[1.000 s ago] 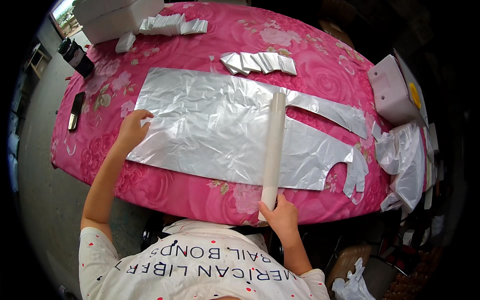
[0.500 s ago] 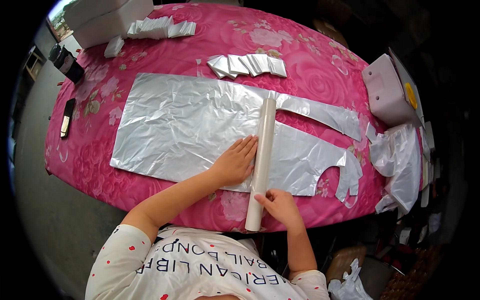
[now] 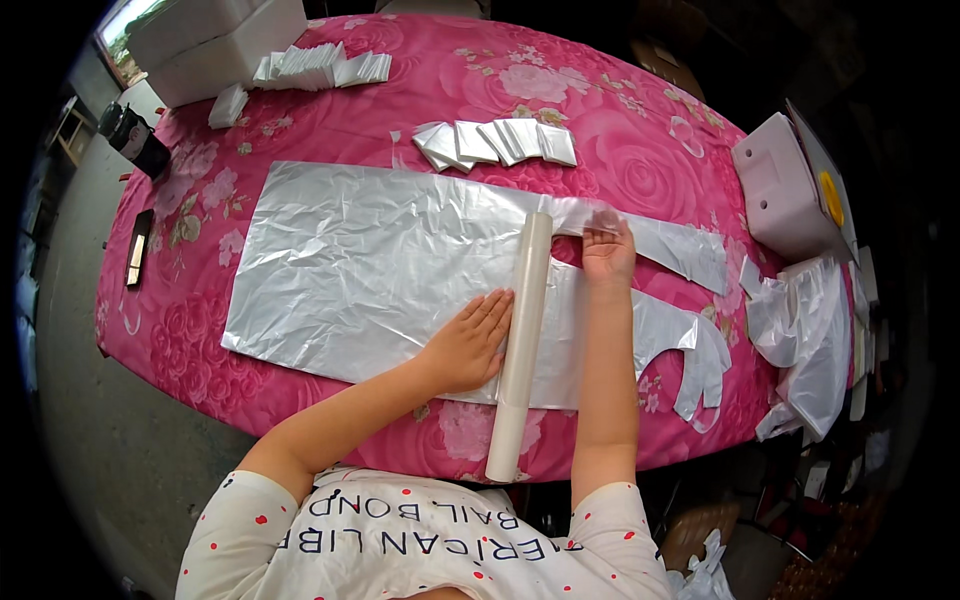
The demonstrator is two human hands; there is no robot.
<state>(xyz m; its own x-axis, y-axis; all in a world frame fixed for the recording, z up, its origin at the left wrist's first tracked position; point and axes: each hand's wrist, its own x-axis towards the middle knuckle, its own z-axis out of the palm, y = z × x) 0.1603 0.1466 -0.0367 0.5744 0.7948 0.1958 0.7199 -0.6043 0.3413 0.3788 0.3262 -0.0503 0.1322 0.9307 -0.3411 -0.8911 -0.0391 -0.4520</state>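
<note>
A silvery plastic apron [image 3: 340, 260] lies spread across the table, its narrow strap ends to the right. Over it, running from near to far, rests a pale tube [image 3: 521, 350]; its near end reaches past the apron toward me. My left hand [image 3: 468, 342] lies flat on the plastic, fingers stretched together, fingertips against the tube's left side. On the tube's other side, my right hand [image 3: 608, 250] reaches to the apron's far strap. Its fingers are extended and slightly blurred at the tips, with nothing seen in them.
Folded silvery packets [image 3: 495, 143] lie beyond the apron. More white packets [image 3: 315, 67] stand by a white foam box [image 3: 215, 50] at far left. A black bottle [image 3: 135, 140] and a phone [image 3: 139, 248] sit at the left edge. A white box [image 3: 775, 185] and crumpled plastic [image 3: 800, 330] are at right.
My right hand has left the tube's near end and moved forward to the far strap. My left hand stays flat beside the tube. The whole view has shifted slightly.
</note>
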